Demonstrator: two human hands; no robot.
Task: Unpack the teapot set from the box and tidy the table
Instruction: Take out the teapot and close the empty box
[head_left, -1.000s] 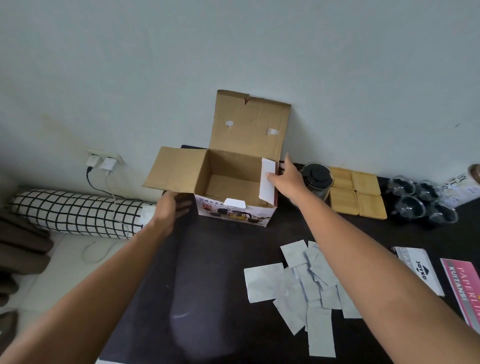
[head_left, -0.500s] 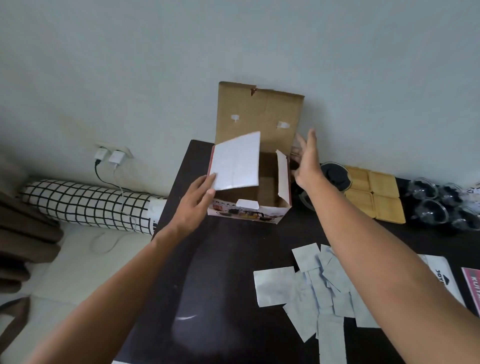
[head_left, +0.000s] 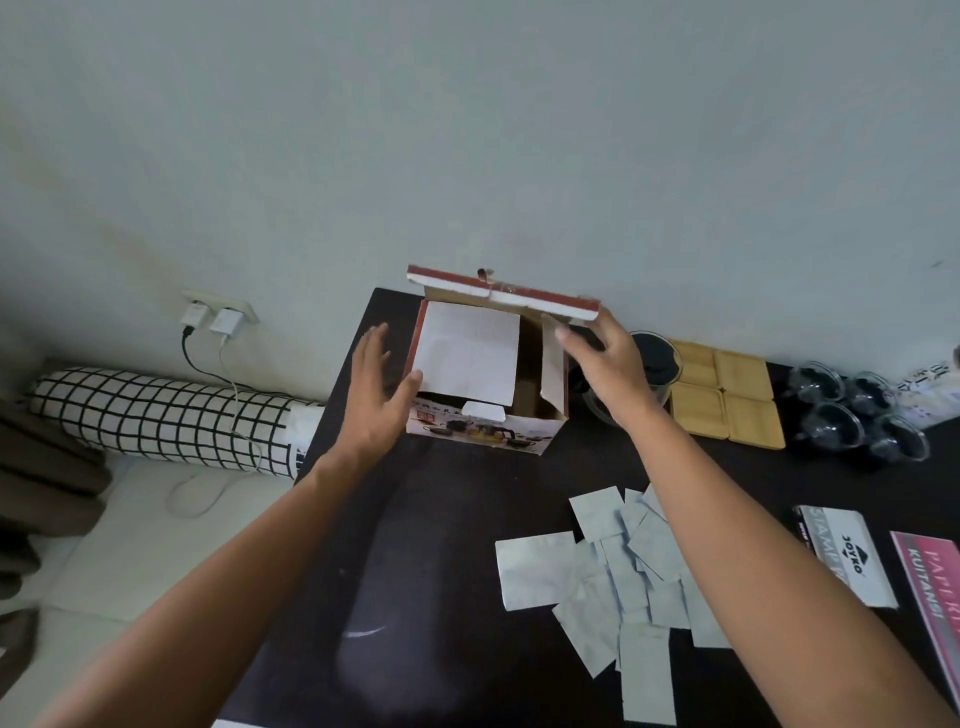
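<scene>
Lying nearest on the dark worktop (head_left: 447, 597): a loose heap of white packets (head_left: 618, 571), with a booklet (head_left: 852, 558) to the right. Beyond, box (head_left: 485, 428) sits at the worktop's far edge by the wall, upright, printed front facing the camera, mouth up. Left flap (head_left: 467, 353) folded in over the opening; inside not visible. Left hand (head_left: 374, 395), fingers straight and released, thumb touching that flap. Right hand (head_left: 605, 358) holds the lid (head_left: 504, 293) by its right end, thumb underneath. Right of the box: teapot (head_left: 657, 364), four wooden coasters (head_left: 724, 392), glass cups (head_left: 857, 415).
</scene>
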